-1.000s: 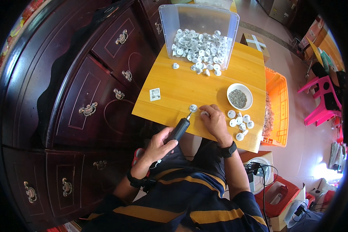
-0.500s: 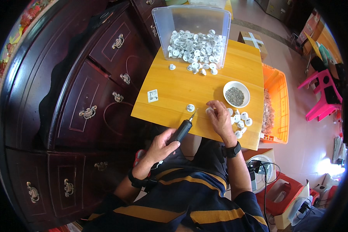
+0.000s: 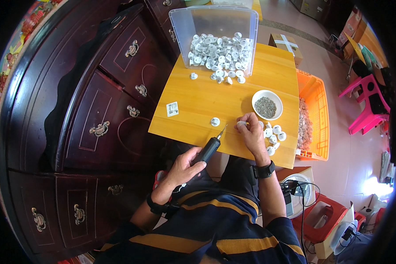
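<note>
My left hand [image 3: 187, 166] is wrapped round a black electric screwdriver [image 3: 208, 149], whose thin bit slants up over the near edge of the wooden table [image 3: 198, 94]. At the bit's tip there seems to be a tiny screw, too small to be sure. Between the fingertips of my right hand [image 3: 251, 135] is a small round white plastic part [image 3: 241, 124], partly covered by the fingers. Just left of the bit lies another white plastic part [image 3: 214, 121]. Several more white parts [image 3: 276, 129] lie in a cluster right of my right hand. Beyond it stands a white bowl [image 3: 280, 115] of small metal screws [image 3: 265, 108].
A clear plastic bin [image 3: 213, 22] tipped on its side holds many white parts, some spilling onto the table. A square printed card [image 3: 172, 109] lies at the left. Beside the table stand an orange crate [image 3: 320, 101] and, to the left, a dark wooden cabinet [image 3: 86, 114].
My right hand has turned slightly, so the white part in its fingers shows more. The screwdriver has shifted a little to the right. The whole view has moved slightly.
</note>
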### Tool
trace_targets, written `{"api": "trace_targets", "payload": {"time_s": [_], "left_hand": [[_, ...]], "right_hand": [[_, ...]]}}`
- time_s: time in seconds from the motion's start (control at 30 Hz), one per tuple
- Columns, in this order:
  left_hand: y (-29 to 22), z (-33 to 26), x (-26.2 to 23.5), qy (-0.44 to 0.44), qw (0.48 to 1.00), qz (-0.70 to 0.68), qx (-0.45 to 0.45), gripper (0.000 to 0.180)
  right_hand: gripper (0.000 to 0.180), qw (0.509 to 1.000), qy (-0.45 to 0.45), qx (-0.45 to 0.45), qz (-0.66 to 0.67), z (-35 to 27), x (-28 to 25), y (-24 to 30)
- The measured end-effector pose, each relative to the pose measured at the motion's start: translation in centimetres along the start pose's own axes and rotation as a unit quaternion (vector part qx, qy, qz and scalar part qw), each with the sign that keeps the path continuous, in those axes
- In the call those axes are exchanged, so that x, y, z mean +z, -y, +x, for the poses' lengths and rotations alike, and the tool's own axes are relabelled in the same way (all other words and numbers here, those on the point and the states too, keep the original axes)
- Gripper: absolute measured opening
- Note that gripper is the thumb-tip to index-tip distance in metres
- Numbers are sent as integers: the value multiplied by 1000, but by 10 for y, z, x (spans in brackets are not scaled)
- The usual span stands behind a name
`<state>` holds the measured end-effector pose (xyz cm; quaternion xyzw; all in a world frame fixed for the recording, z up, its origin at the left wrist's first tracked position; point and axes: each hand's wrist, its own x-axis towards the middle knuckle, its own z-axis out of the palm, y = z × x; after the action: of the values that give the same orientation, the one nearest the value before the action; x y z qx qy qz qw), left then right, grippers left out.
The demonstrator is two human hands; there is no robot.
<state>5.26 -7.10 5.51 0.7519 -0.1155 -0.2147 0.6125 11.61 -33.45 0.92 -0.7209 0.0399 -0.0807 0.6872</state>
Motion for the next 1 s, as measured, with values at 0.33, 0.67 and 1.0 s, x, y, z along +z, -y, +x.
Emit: {"api": "trace_targets", "payload": {"time_s": [0.33,0.67,1.0], "left_hand": [[1,1,0,7,1000,0,-5,41],[-7,7,4,31,998,48,-34,40],[-4,10,8,15,998,61,-27,41]], "right_hand": [[18,998,62,26,16,-3,-1,-5],[22,995,47,61,61,-7,5,-14],[24,998,42,45,16,-10,6,-15]]}}
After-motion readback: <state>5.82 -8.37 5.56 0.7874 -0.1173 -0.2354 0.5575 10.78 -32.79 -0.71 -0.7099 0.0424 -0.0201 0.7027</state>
